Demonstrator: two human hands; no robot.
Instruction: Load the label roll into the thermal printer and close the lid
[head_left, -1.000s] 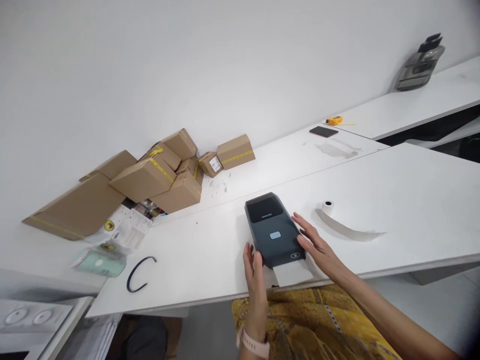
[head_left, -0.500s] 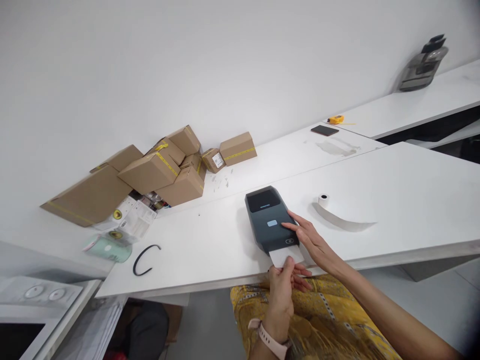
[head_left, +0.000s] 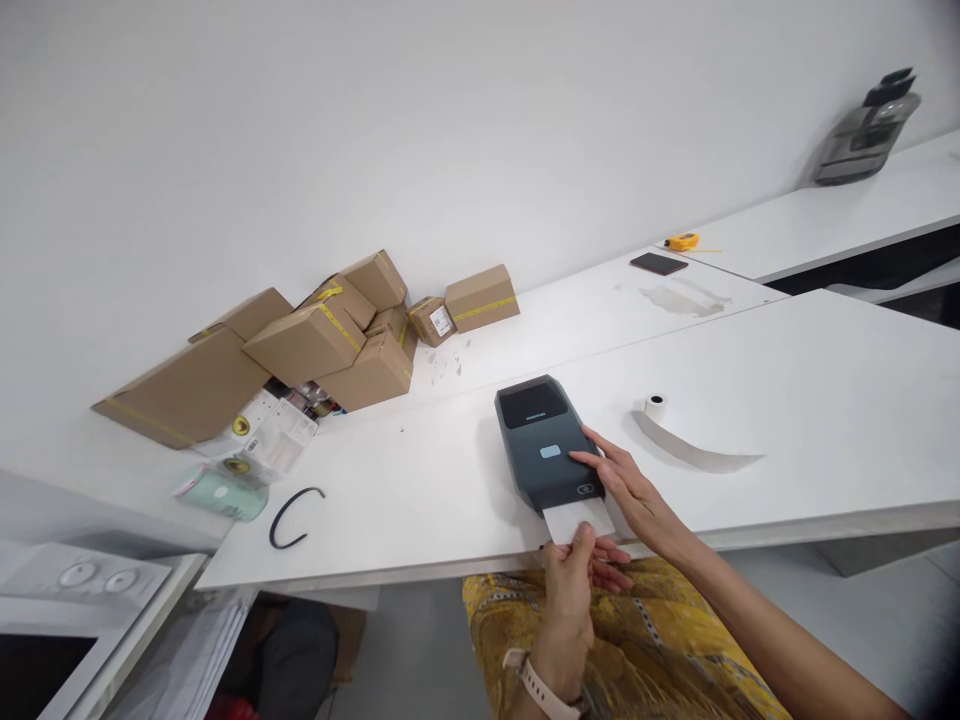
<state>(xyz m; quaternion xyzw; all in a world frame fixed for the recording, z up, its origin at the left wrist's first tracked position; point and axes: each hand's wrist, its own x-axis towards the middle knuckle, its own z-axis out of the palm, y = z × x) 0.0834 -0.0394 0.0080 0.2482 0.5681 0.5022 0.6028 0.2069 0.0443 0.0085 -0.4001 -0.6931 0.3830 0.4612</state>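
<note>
A dark grey-blue label printer (head_left: 536, 465) lies near the front edge of the white table, with a pale button on top. White label paper (head_left: 574, 522) sticks out of its near end. My left hand (head_left: 576, 568) pinches that paper between thumb and fingers, just off the table's edge. On the printer's right side rests my right hand (head_left: 626, 490), fingers stretched out, the index finger lying on the top close to the button. To the right, a small roll of label paper (head_left: 655, 405) stands with its strip unrolled along the table.
Cardboard boxes (head_left: 304, 345) are piled at the back left, beside clear-wrapped packages and a mint-green cylinder (head_left: 223, 493). A black headband-like arc (head_left: 274, 520) lies at front left. Further back are a phone-like slab (head_left: 658, 263), a yellow tape measure (head_left: 682, 242) and a transparent bottle (head_left: 866, 130).
The view has shifted slightly, so everything sits a little differently in the picture. Both hands keep the same hold on the printer and its paper.
</note>
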